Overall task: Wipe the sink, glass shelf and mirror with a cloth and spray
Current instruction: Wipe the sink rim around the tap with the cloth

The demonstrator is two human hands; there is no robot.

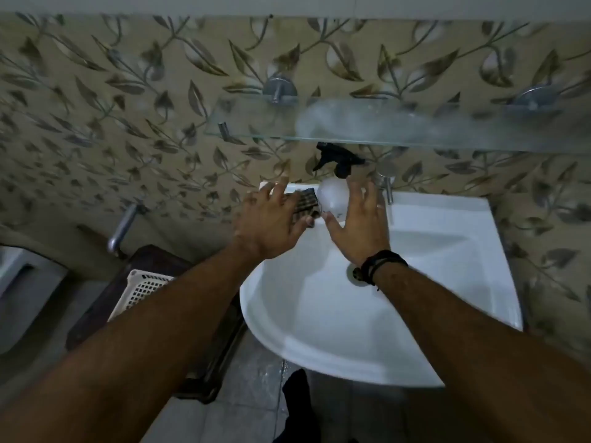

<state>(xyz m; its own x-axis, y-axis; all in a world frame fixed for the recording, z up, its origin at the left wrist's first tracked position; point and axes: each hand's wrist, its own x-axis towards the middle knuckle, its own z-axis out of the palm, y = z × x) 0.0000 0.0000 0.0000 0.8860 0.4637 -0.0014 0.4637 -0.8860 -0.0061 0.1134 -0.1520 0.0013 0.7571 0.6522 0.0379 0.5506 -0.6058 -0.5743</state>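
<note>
A white sink (447, 251) is fixed to the leaf-patterned wall. On its back left rim lies a dark checked cloth (306, 203), and beside it stands a white spray bottle (334, 196) with a black trigger head. My left hand (271, 225) hovers over the cloth with fingers spread, partly covering it. My right hand (358, 231), fingers apart, is just right of the bottle and holds nothing. Above, the glass shelf (383, 129) carries a misty, wet patch. The mirror is out of view.
A chrome tap (387, 183) sticks out of the wall behind the sink. Left of the sink stands a dark stool or stand with a white mesh basket (144, 289). A metal pipe (123, 227) juts from the wall lower left. The floor is tiled.
</note>
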